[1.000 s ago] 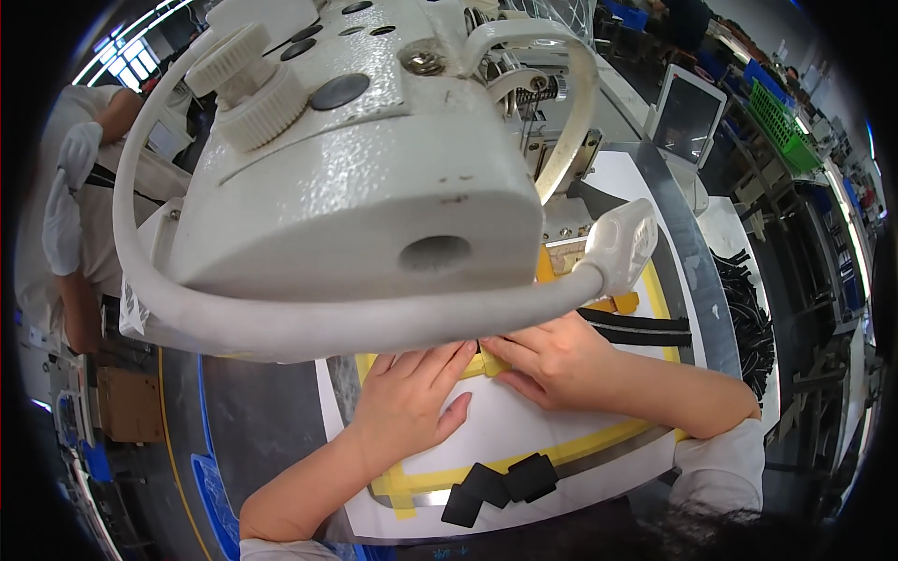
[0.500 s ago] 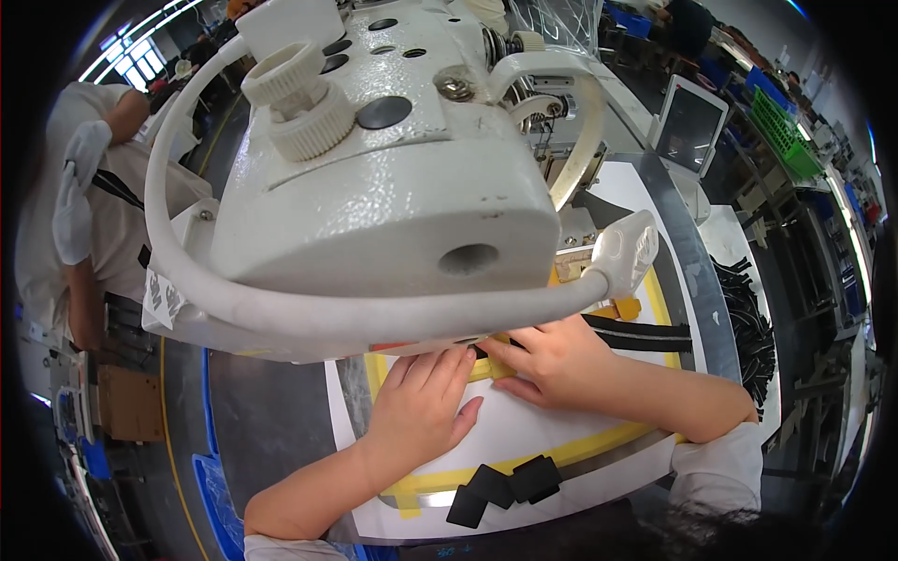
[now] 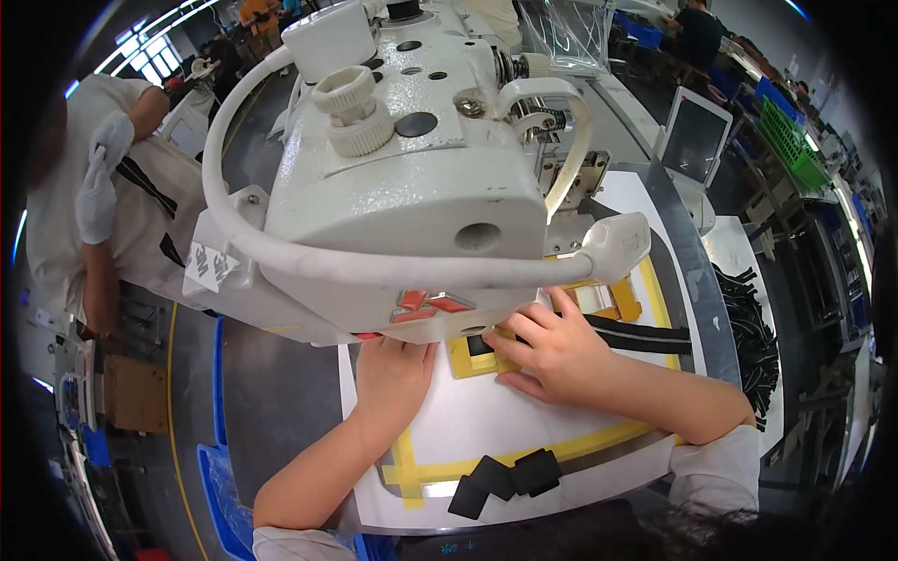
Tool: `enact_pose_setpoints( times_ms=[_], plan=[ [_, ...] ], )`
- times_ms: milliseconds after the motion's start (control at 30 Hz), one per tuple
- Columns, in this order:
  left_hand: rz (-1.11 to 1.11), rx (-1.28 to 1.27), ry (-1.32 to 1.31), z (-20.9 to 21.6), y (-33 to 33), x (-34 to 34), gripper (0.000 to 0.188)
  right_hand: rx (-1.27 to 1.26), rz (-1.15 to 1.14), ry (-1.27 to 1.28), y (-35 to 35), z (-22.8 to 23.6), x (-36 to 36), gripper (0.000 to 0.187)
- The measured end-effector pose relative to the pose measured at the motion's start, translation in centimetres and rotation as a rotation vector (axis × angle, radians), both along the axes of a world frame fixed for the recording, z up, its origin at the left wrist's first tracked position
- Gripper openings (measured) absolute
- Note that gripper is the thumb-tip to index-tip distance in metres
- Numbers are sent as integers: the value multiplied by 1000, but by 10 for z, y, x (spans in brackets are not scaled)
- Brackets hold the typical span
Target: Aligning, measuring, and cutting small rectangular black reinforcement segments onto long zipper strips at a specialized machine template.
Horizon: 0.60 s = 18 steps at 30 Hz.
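In front of me a white industrial sewing machine (image 3: 402,201) overhangs the work. My right hand (image 3: 561,351) is closed at the edge of a small yellow frame (image 3: 461,361), with its thumb and fingertips against it. A dark piece (image 3: 479,345) shows inside that frame. My left hand (image 3: 395,372) reaches in to the left of the frame, and its fingertips are hidden beneath the machine head. A black strip with a grey line (image 3: 645,337) extends rightward from behind my right hand. Several black squares of material (image 3: 498,477) lie overlapping nearer to me.
Yellow tape (image 3: 543,451) borders the white work surface. Another yellow fixture part (image 3: 622,299) sits beyond my right hand. A bundle of black strips (image 3: 748,327) lies at the right, below a tablet-like screen (image 3: 694,133). A blue bin (image 3: 223,500) stands lower left; another person (image 3: 112,206) is at the left.
My left hand has moved left and farther in, its fingers going out of sight under the machine. More of the yellow frame now shows. My right hand has shifted slightly. The view has tilted.
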<state>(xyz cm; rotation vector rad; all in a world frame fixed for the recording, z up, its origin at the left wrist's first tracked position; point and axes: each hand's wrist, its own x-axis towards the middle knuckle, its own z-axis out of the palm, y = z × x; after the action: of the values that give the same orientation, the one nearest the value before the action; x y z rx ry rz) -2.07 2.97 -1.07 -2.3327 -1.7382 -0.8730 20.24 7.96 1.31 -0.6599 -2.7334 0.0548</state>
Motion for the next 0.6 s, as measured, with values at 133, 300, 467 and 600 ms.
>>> enact_pose_setpoints(
  times_ms=[133,300,467,600],
  plan=[
    [-13,-26,-24,-1,-8,-3,18,9,-3,5,0,-4,3,44],
    [-34,-158,-372,5,-1,1,21,7,-4,-5,0,-4,2,45],
    [-96,-231,-365,-1,18,7,22,12,0,-6,0,-4,1,45],
    [-1,-400,-605,-2,19,8,14,15,0,-1,0,-5,2,45]
  ],
)
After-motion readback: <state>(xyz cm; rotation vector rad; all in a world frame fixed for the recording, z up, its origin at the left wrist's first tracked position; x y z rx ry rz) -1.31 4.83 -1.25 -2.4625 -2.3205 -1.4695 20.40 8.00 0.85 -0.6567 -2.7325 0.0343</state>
